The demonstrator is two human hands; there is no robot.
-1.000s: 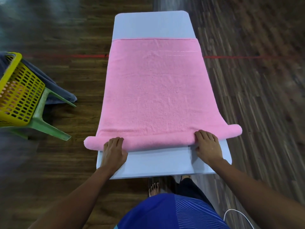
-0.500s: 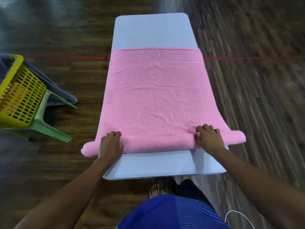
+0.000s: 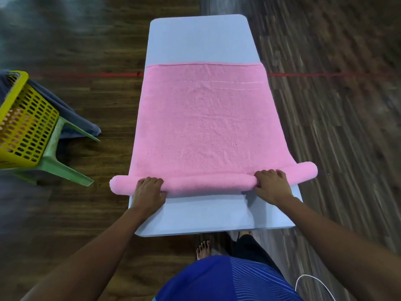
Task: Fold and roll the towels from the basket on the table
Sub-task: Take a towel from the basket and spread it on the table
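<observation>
Head view. Pink towel lies flat along the pale blue tabletop. Its near end is wound into a roll that overhangs both long edges. Left hand and right hand grip the roll, one near each side, fingers curled over its top. At left, a yellow basket sits on a green stool, with grey cloth draped behind. A red line crosses the wooden floor.

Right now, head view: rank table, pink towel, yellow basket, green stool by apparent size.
1. table
2. pink towel, covering most of it
3. yellow basket, cropped by the frame edge
4. green stool, partly hidden by the basket, so this place is unsure
</observation>
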